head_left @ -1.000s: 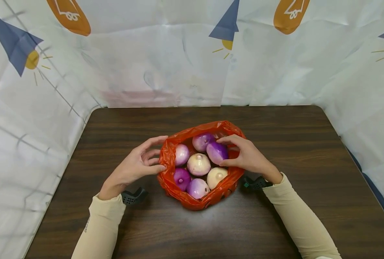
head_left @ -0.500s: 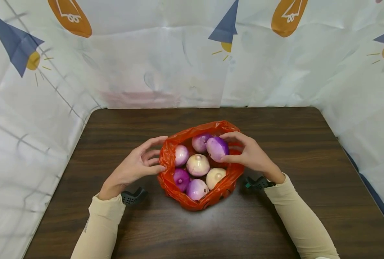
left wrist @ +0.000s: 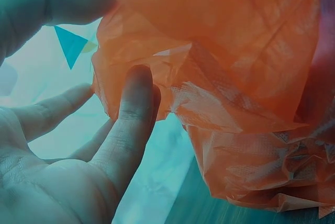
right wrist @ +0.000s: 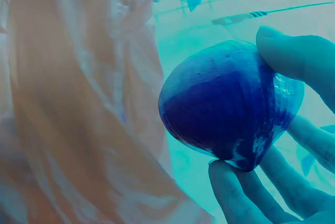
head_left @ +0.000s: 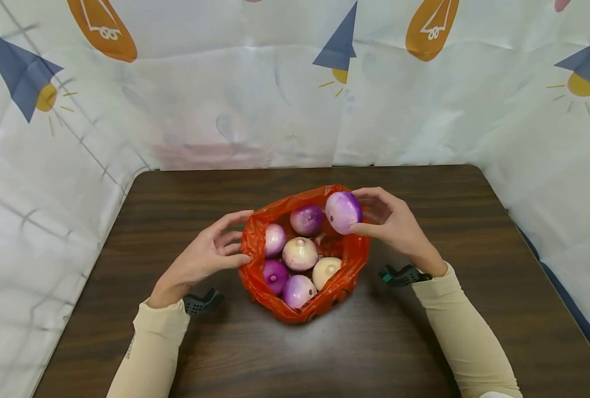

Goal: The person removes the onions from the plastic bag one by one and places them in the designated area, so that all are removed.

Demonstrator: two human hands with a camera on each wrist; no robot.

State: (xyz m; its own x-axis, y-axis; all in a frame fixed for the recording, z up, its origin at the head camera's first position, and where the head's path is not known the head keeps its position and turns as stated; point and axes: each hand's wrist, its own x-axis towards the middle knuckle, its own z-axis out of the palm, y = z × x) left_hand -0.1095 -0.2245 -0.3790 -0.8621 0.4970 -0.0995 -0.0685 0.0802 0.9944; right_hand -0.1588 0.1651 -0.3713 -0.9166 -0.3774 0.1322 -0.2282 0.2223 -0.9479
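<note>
The right hand [head_left: 395, 221] is gripping one purple onion [head_left: 343, 213] at the red bag's [head_left: 295, 315] far-right rim, six other onions [head_left: 300, 254] are remaining inside, and the left hand [head_left: 202, 254], loosely spread, is touching the bag's left side.

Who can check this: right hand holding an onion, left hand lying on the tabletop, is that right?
Not quite: the left hand touches the red bag, not the tabletop, as the head view shows; the right hand holds an onion.
</note>
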